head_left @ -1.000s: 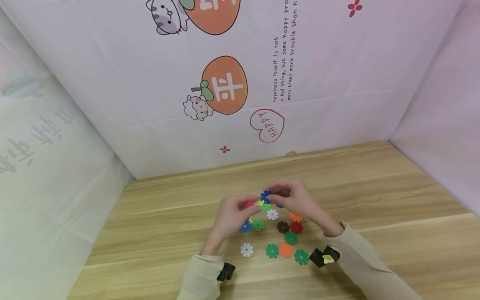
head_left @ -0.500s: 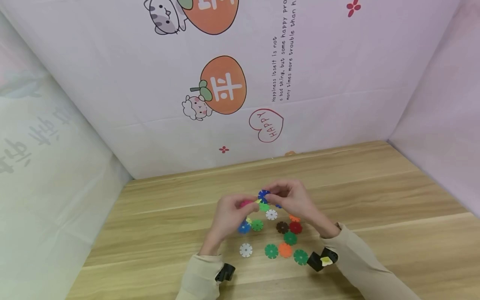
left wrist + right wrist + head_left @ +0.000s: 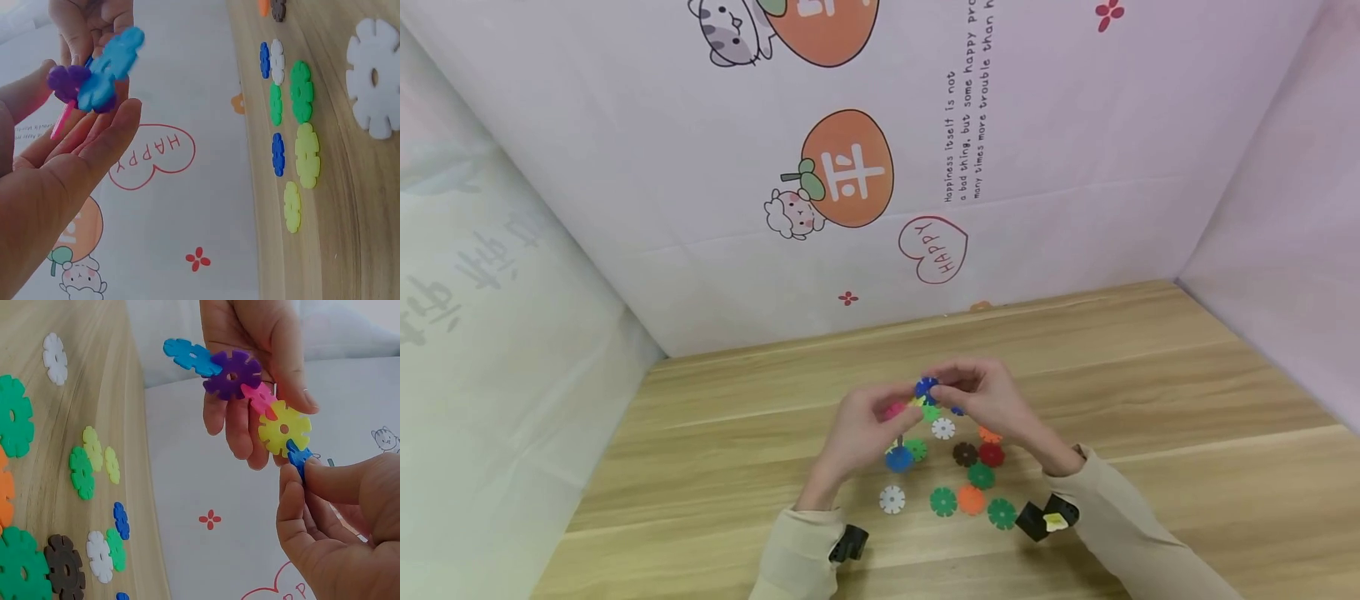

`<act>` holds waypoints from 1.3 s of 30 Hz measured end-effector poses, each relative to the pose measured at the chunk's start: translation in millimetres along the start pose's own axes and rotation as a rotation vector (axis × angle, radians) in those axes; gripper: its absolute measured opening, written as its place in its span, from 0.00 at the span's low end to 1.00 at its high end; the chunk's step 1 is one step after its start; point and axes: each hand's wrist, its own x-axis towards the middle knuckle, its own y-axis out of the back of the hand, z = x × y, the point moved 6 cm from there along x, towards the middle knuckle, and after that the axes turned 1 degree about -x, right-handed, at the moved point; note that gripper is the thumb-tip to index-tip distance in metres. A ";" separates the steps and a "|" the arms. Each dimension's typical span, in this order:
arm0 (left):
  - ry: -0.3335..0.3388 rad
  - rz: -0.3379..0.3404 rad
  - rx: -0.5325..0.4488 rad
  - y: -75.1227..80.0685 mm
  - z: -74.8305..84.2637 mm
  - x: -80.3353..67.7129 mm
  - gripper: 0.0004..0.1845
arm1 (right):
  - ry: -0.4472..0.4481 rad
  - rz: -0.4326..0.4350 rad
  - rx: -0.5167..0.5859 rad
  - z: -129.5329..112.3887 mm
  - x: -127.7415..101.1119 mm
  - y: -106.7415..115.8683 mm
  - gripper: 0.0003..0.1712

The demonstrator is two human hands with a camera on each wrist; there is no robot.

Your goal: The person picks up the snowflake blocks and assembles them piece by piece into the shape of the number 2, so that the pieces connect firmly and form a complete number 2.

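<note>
Raised left hand (image 3: 250,369) holds the disc chain (image 3: 240,384); right hand (image 3: 325,531) pinches its blue end disc (image 3: 299,457).

Play corner: cartoon backdrop (image 3: 850,167), toy discs (image 3: 970,498)

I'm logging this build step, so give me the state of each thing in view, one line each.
left hand: holds the snowflake-disc chain, lifted off the table
right hand: pinches the dark blue disc
snowflake-disc chain: light blue, purple, pink, yellow discs slotted together
dark blue disc: at the yellow disc's edge
loose discs: lying flat on the wooden table
</note>
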 end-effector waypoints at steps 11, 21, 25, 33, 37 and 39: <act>-0.004 -0.043 -0.057 -2.6 -2.7 -0.2 0.18 | -0.064 -0.045 0.047 3.0 -0.4 -2.5 0.08; 0.086 -0.056 -0.076 1.2 24.5 -8.0 0.21 | -0.082 -0.026 -0.058 21.3 1.1 6.7 0.10; 0.089 -0.054 -0.069 2.0 27.0 -8.3 0.21 | -0.100 -0.016 -0.101 35.5 3.6 13.2 0.11; 0.091 -0.057 -0.060 2.5 28.9 -7.9 0.21 | -0.139 -0.064 -0.144 50.9 7.2 17.2 0.10; 0.105 -0.062 -0.059 1.4 28.8 -8.5 0.21 | -0.177 -0.139 -0.219 64.6 5.6 17.4 0.12; 0.113 -0.063 -0.056 1.1 28.0 -9.5 0.21 | -0.187 -0.175 -0.278 71.1 3.8 17.9 0.12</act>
